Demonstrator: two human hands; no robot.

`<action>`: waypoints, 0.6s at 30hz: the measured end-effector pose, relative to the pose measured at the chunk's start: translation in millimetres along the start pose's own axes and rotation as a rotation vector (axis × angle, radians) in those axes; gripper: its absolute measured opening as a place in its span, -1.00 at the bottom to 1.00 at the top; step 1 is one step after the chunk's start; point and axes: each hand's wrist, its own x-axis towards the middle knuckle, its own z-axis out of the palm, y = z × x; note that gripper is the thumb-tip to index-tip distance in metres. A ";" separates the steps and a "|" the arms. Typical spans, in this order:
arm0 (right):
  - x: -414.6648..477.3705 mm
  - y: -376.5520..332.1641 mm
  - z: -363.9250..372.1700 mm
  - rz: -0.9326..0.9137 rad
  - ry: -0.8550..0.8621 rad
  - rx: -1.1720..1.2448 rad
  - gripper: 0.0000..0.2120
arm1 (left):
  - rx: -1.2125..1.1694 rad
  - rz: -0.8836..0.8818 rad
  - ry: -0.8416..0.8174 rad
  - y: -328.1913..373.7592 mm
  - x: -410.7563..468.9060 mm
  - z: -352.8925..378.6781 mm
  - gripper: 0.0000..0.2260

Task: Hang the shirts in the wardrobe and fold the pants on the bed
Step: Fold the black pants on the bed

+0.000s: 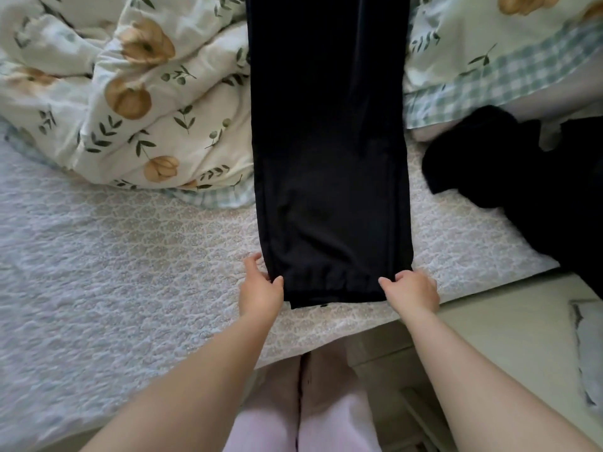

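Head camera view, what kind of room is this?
Most likely a bedroom: a bed with a quilted cover, a floral duvet bunched on it, and black pants laid flat across it.

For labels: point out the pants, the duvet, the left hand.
pants (329,158): head view, middle of the fabric.
duvet (137,93): head view, floral folds.
left hand (260,290): head view, back of the hand.

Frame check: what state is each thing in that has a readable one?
black pants: laid flat and straight on the bed, not yet folded across
left hand: grips the pants' near left corner
right hand: pinches the near right corner
floral duvet: bunched up, left of the pants
dark garment: crumpled heap, right of the pants
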 end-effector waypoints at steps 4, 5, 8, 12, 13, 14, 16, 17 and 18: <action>-5.4 -10.1 -20.3 -0.014 -0.149 0.085 -0.84 | -0.043 -0.019 -0.187 11.2 -12.5 -8.6 -0.60; -3.4 -18.6 -32.5 -0.014 -0.185 0.210 -0.85 | -0.085 -0.089 -0.224 22.7 -13.5 -15.3 -0.70; 0.5 -60.3 -94.6 0.037 -0.241 0.706 -0.93 | -0.120 -0.207 -0.229 86.5 -18.9 -51.6 -0.87; -5.1 -121.6 -198.4 -0.186 -0.083 1.014 -0.86 | -0.514 -0.023 -0.073 198.8 -26.0 -106.4 -0.84; -10.0 -128.6 -217.9 -0.307 0.075 1.051 -0.90 | -0.594 0.146 0.008 217.5 -29.6 -118.7 -0.81; -17.7 -129.3 -230.6 -0.453 0.248 1.073 -0.92 | -0.620 0.360 0.120 228.3 -34.6 -126.3 -0.81; -22.0 -114.7 -223.9 -0.610 0.453 1.108 -0.93 | -0.513 0.719 0.331 222.5 -39.5 -125.3 -0.84; -16.5 -100.6 -204.1 -0.542 0.448 1.061 -0.92 | -0.436 0.750 0.384 205.4 -35.0 -112.3 -0.85; -9.3 -83.9 -176.1 -0.389 0.381 0.961 -0.86 | -0.379 0.657 0.355 182.5 -31.0 -94.8 -0.85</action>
